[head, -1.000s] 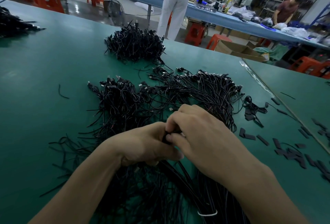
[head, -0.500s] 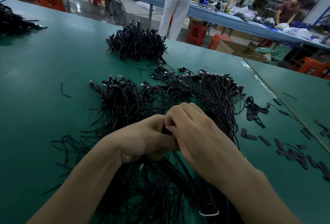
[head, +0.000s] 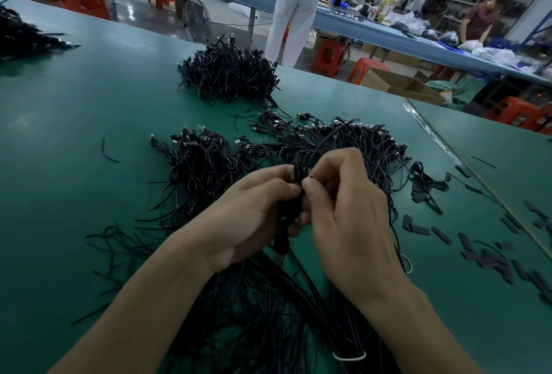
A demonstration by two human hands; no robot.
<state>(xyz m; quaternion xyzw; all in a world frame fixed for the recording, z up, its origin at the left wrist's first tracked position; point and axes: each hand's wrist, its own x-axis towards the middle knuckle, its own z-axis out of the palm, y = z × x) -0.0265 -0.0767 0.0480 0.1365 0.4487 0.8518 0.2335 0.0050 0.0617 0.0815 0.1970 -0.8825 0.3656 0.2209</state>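
Head view: we hold one thin black cable [head: 299, 164] above the green table [head: 74, 140], left hand [head: 248, 218] clenched round its loops, right hand [head: 349, 224] pinching a strand; we judge it light, limp, best gripped mid-coil.

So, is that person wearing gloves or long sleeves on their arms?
No. The left grip and right grip are bare hands: no gloves, rings or watch showing. The left forearm and right forearm are bare too, with no sleeve in view.
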